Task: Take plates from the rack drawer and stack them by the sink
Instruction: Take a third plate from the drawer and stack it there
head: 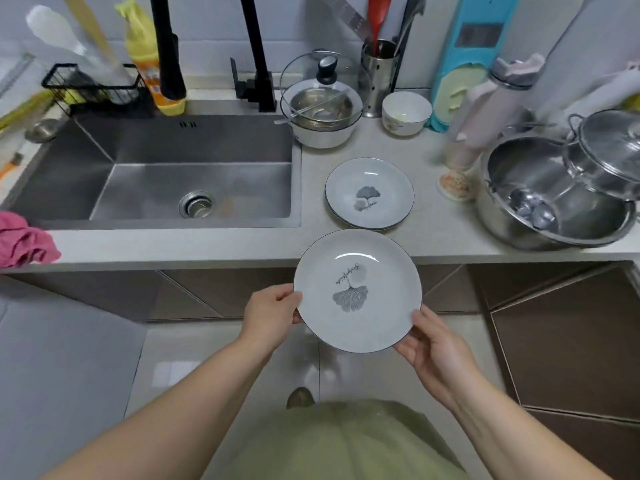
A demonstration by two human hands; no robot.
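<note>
Gripping opposite rim edges, the left hand (273,308) and right hand (429,344) are holding a glazed leaf-print plate (358,291) just before the counter's plate stack (369,194); it is likely slippery, rigid and breakable.

arms: both bare to above the elbow, no sleeves in view
left hand (273,306): no rings or watch
right hand (429,344): likewise unadorned
garment: pale olive-green fabric (lower frame, smooth)
</note>
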